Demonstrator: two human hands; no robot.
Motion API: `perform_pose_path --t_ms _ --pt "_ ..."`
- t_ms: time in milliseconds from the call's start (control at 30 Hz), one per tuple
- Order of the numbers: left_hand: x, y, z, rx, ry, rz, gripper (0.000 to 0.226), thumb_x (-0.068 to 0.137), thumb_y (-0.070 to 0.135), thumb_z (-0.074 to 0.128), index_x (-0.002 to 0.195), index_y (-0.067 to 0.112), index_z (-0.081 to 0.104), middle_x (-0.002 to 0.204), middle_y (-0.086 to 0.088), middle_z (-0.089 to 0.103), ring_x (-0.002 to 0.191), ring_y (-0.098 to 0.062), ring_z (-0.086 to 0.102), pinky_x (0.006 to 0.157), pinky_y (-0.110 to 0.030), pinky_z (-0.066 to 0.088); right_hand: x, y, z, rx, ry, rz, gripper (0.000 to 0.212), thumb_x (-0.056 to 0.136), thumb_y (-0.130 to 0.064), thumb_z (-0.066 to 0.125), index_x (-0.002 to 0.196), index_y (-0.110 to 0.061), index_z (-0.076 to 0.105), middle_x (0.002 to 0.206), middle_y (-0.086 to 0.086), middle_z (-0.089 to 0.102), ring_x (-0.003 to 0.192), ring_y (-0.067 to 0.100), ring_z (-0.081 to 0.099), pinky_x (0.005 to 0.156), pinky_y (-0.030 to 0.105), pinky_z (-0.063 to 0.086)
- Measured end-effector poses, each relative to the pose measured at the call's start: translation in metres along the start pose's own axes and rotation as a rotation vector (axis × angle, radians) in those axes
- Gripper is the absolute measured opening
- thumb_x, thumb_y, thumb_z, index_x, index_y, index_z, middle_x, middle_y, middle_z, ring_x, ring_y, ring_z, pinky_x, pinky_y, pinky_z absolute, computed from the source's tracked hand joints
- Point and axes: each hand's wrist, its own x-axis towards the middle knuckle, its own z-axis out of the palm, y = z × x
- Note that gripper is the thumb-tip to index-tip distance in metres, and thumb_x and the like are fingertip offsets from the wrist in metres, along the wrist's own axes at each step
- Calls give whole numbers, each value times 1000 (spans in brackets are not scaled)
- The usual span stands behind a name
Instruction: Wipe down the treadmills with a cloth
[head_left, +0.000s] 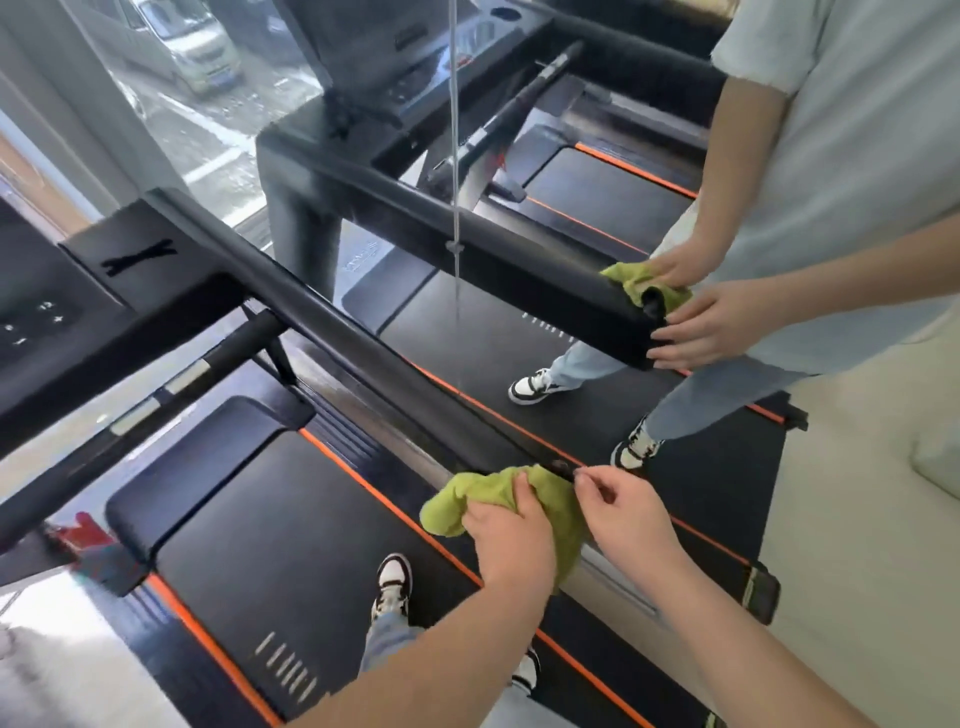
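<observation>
Nearest the camera, the left hand (511, 538) lies on the near end of the treadmill's (218, 525) black handrail (363, 353), its fingers (521, 493) curled tight into the green cloth (457, 506), which is bunched over that end of the rail. Just right of the rail's end the right hand (631, 514) has its fingers (586, 480) loosely bent, forefinger tip and thumb close together at the end cap. I cannot tell if they pinch anything. Below the handrail a black-and-white shoe (393, 577) stands on the orange-edged belt (291, 551). At the rail's far end, to the left, sits the dark console (47, 312). Along the handrail's right side a mirror (857, 467) repeats the rail, cloth and hands. Beyond the rail's far end, a window shows a parked van (202, 47).
</observation>
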Motion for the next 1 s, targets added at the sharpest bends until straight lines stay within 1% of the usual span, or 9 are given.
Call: perform_pose_path --t_ms 133,300,400,500,633,733,867,933,1000 --pt "-37 -14 2 -108 -258 -100 21 103 39 57 108 21 66 108 -5 71 104 -27 69 100 -43 54 -20 25 -15 101 55 28 17 101 -26 61 108 -25 77 104 -12 74 103 10 67 101 40 53" --pt "-64 12 -32 -211 -433 -210 35 84 44 74 109 21 72 101 -10 78 93 -32 76 91 -49 61 -42 28 -36 296 82 104 27 103 -35 61 86 -24 78 87 -9 76 92 12 69 86 36 54" --pt "-71 26 -56 16 -628 35 24 84 30 73 106 21 77 100 -8 80 96 -28 76 92 -46 60 -47 21 -43 524 -82 256 45 104 -48 55 93 -12 80 84 6 79 82 22 72 81 40 56" --pt "-72 29 -61 147 -636 325 20 86 14 67 105 18 73 102 -4 77 91 -10 74 80 -27 58 -53 11 -48 566 -219 298 56 102 -56 51 98 -7 79 86 14 78 75 26 72 76 42 59" --pt "-87 37 -48 379 -671 722 56 73 22 62 128 32 64 130 17 52 113 4 52 99 -10 40 -61 -6 -42 984 -363 142 54 106 -54 39 130 -16 70 124 12 74 118 23 69 105 44 54" --pt "-85 40 -41 416 -879 686 72 83 -2 56 143 36 49 118 17 62 99 7 62 82 -12 49 -54 -7 -27 1005 -216 92 34 107 -41 51 134 -26 66 128 -3 73 118 14 69 99 36 56" --pt "-51 40 -53 381 -368 763 68 72 24 53 138 34 62 125 20 65 116 5 60 106 -20 46 -39 -4 -19 671 330 234 26 106 -38 51 120 -23 67 118 4 72 104 23 68 99 44 54" --pt "-28 40 -67 353 -221 696 61 77 20 55 137 28 64 124 15 68 116 -1 62 109 -27 47 -30 -5 -21 475 389 124 30 108 -35 47 132 -22 60 125 3 67 113 26 63 102 43 49" --pt "-14 40 -80 368 -206 634 55 87 8 56 138 27 63 128 14 67 124 -3 59 112 -28 45 -20 -10 -16 209 291 19 37 108 -38 44 139 -20 53 128 6 66 120 32 60 102 43 47"
